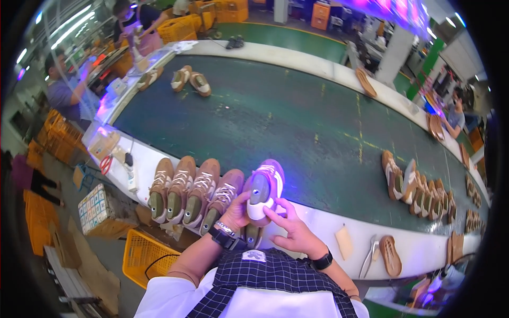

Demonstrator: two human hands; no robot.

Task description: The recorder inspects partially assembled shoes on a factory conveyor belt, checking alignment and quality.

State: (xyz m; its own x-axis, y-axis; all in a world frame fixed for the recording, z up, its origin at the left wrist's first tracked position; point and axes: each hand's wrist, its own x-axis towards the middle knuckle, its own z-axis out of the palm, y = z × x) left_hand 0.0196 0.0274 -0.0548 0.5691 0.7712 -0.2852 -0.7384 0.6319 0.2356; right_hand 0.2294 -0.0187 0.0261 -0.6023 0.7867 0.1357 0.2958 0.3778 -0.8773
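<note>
**Held shoe (266, 191) tipped heel-first between two hands**

The left hand (234, 215) wraps the shoe's left side and appears to carry most of its weight. The right hand (296, 231) is loosely spread, fingertips resting on the right of the white heel patch (259, 211), thumb apart from the index finger. The shoe sits between both hands, just above the desk's white border (318, 218), toe pointing away. That pose probably brings the heel and the green insert (260, 188) into clear sight.

Left of the left hand, a row of four shoes (202, 180) stands with toes pointing away too, perhaps lined up for an easy reach. Below the held shoe, another shoe (252, 236) shows between the wrists (mostly hidden, so I cannot tell what it rests on). To the right hand's right lie a beige piece (344, 243), a metal tool (367, 257) and a brown sole (391, 256), likely set aside within reach.

The near edge of the desk runs close beneath the forearms, so a drop there could miss it. The left hand has little sideways room, with the nearest shoe in the row right beside it. Ahead of both hands, the dark green surface (254, 119) offers a broad open stretch; rightward, the white border gives the right hand space before the beige piece.
</note>
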